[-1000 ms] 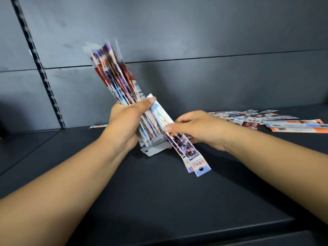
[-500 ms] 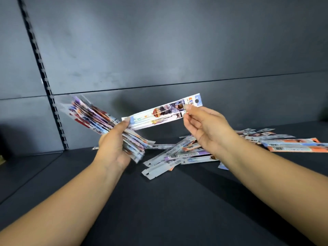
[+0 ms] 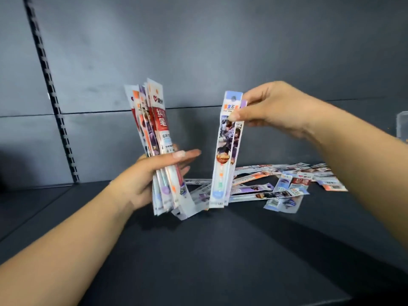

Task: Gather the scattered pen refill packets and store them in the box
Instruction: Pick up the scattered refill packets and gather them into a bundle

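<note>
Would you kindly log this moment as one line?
left hand: holds packet bundle upright | right hand: pinches two packets hanging | loose packets: on shelf

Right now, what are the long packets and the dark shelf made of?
The packets look like glossy printed plastic film, maybe card-backed: they shine and flex in the right hand. The shelf looks like matte dark painted metal, though that is uncertain.

Dark shelf (image 3: 220,261) under scattered packets (image 3: 276,186)
</note>
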Demonstrator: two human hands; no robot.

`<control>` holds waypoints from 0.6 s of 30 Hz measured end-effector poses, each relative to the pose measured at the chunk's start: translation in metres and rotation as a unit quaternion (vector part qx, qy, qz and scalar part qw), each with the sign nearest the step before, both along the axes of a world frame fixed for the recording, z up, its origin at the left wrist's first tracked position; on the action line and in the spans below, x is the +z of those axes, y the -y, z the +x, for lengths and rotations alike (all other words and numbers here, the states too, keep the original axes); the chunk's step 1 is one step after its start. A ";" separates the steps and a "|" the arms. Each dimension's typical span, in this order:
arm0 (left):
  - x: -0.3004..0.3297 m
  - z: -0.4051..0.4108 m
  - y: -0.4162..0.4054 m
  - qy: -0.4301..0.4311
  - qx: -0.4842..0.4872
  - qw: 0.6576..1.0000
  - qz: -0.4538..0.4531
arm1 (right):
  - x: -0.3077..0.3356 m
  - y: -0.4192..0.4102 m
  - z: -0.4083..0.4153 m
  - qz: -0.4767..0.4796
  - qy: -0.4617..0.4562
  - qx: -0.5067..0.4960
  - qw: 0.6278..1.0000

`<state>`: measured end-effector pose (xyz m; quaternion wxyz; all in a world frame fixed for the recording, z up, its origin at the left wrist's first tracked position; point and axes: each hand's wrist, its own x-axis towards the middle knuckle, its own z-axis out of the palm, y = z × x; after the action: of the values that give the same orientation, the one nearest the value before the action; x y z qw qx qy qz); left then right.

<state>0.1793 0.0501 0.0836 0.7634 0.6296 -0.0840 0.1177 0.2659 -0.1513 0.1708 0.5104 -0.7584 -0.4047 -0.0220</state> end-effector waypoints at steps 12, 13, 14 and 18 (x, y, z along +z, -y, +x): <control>-0.008 -0.009 0.048 -0.009 -0.127 0.989 -0.076 | -0.029 -0.044 -0.037 0.147 -0.145 0.121 0.971; -0.008 -0.007 0.048 -0.007 -0.128 0.987 -0.093 | -0.033 -0.047 -0.038 0.168 -0.149 0.108 0.969; -0.008 -0.006 0.049 -0.003 -0.137 0.985 -0.106 | -0.037 -0.049 -0.039 0.180 -0.152 0.091 0.968; -0.006 -0.004 0.052 0.034 -0.151 0.978 -0.138 | -0.045 -0.052 -0.039 0.156 -0.137 0.038 0.977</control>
<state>0.1750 -0.0021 0.0773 0.8486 0.4938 -0.1870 0.0328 0.2267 -0.0988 0.1257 0.6737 -0.6493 -0.3508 0.0387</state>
